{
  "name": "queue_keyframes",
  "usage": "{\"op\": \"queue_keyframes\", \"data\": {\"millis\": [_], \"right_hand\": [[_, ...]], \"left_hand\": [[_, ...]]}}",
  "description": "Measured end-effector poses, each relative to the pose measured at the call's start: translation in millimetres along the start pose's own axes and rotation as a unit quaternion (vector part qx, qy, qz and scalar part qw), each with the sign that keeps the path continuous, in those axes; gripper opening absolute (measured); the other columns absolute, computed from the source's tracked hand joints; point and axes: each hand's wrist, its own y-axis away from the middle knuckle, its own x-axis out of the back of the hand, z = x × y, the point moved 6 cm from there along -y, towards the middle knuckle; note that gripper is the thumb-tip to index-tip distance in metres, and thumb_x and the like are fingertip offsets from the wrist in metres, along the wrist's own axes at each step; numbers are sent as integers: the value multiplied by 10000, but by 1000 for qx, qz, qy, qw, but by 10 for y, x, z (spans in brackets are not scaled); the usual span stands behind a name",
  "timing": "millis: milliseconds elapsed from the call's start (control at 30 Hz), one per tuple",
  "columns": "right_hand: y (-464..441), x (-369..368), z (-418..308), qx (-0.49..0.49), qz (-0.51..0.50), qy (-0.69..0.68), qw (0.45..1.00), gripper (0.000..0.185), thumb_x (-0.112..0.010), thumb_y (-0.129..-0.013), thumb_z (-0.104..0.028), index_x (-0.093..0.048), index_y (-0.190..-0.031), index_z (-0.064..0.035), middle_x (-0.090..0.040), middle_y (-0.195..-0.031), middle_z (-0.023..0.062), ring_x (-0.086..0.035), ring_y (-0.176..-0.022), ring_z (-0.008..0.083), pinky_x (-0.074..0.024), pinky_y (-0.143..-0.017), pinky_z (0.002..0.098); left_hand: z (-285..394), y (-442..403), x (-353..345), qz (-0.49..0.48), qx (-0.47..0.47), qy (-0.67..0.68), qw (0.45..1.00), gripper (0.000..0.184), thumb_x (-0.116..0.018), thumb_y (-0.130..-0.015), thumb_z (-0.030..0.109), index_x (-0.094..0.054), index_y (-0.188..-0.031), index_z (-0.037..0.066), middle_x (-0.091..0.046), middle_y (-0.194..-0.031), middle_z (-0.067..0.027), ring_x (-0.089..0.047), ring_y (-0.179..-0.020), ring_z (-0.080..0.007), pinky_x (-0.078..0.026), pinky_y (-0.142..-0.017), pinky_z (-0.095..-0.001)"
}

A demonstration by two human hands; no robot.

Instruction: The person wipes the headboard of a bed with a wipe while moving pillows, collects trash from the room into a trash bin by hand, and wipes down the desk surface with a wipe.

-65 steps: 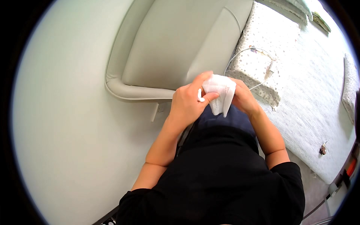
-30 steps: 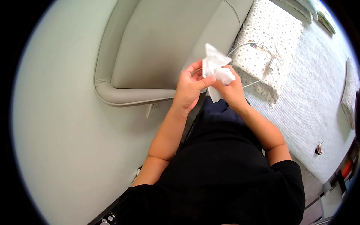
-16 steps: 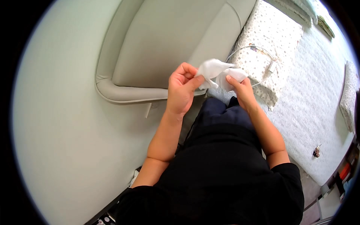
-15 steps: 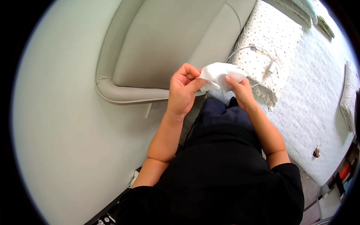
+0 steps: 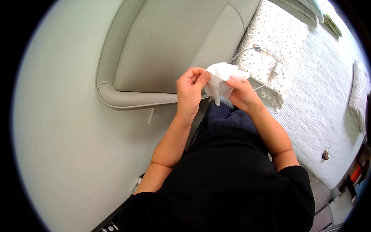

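A thin white cloth or tissue (image 5: pixel 222 75) is stretched between my two hands, with a loose end hanging down in the middle. My left hand (image 5: pixel 191 87) pinches its left edge between thumb and fingers. At its right side, my right hand (image 5: pixel 243 92) grips it with the thumb on top; the fingers underneath are partly hidden. Both hands are in front of my body, close to the padded headboard.
A grey padded headboard (image 5: pixel 162 50) stands behind the hands. On the bed (image 5: pixel 305 127) lie a spotted pillow (image 5: pixel 274 34) with a white cable and small adapter (image 5: pixel 277 68) on it, another pillow (image 5: pixel 358 96) and a small dark object (image 5: pixel 325 155). A pale wall (image 5: pixel 69 116) fills the left.
The cloth was bunched, then spread between both hands; its loose end now hangs lower. My right hand has shifted slightly left and down since half a second ago.
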Motion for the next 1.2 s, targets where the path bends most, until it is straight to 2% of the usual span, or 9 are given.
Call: {"op": "queue_keyframes", "data": {"millis": [133,367,467,633,833,933,1033,1100,1200], "right_hand": [[1,-9,-174,-3,-14,-63,998,376,-593,-827,-145,-498,-1165,-9,-570,-1113,84,-536,-1043,181,-408,-915,348],[2,270,-254,49,56,104,992,259,-604,-830,-163,-531,-1044,-36,-576,-982,35,-534,-944,129,-411,-842,297],[69,239,-240,52,33,144,988,235,-604,-829,-159,-537,-1019,-39,-569,-966,22,-523,-928,118,-402,-824,277],[204,156,-384,74,33,116,990,181,-596,-822,-152,-544,-962,-51,-568,-927,22,-520,-895,121,-403,-807,274],[242,362,-563,110,49,95,988,178,-594,-815,-150,-543,-953,-50,-576,-922,34,-525,-886,127,-407,-798,279],[219,487,-589,123,75,120,982,203,-592,-828,-161,-548,-988,-45,-582,-926,40,-531,-885,128,-408,-799,277],[176,672,-575,119,177,169,962,249,-557,-862,-188,-544,-1059,-37,-586,-956,50,-533,-904,128,-405,-812,277],[118,844,-544,100,276,165,942,286,-517,-893,-214,-535,-1111,-29,-586,-991,55,-528,-935,132,-399,-831,282],[15,656,-374,133,202,109,964,350,-454,-924,-254,-499,-1186,-26,-562,-1074,60,-508,-988,143,-384,-876,292]], "left_hand": [[-8,-40,53,15,21,57,998,151,-538,-907,140,-557,-922,-9,-615,-848,-41,-559,-742,-79,-454,-711,-231],[-141,-65,-18,-22,122,187,975,234,-519,-918,172,-483,-1062,-8,-579,-979,-68,-555,-872,-126,-464,-790,-296],[-115,-62,-63,-48,25,-64,996,255,-570,-882,133,-475,-1073,-6,-574,-961,-59,-552,-866,-114,-462,-763,-270],[-208,-177,107,19,26,-50,998,127,-528,-809,-2,-598,-908,-39,-622,-836,-68,-573,-788,-113,-466,-725,-256],[-218,-162,86,-42,142,146,978,195,-542,-841,128,-622,-874,-46,-632,-839,-73,-579,-755,-124,-462,-718,-261],[-182,-117,79,-38,129,51,990,180,-559,-840,134,-631,-808,-27,-636,-873,-88,-583,-784,-152,-452,-737,-272],[104,-40,92,48,-141,-232,961,196,-556,-850,145,-626,-757,-12,-636,-892,-84,-578,-794,-157,-440,-729,-269],[238,27,-9,19,-231,-266,936,220,-553,-861,157,-612,-733,-12,-631,-893,-76,-565,-775,-145,-433,-707,-259],[312,48,-107,-20,-186,-219,958,228,-556,-869,162,-601,-730,-13,-617,-888,-57,-543,-750,-121,-422,-678,-243]]}}
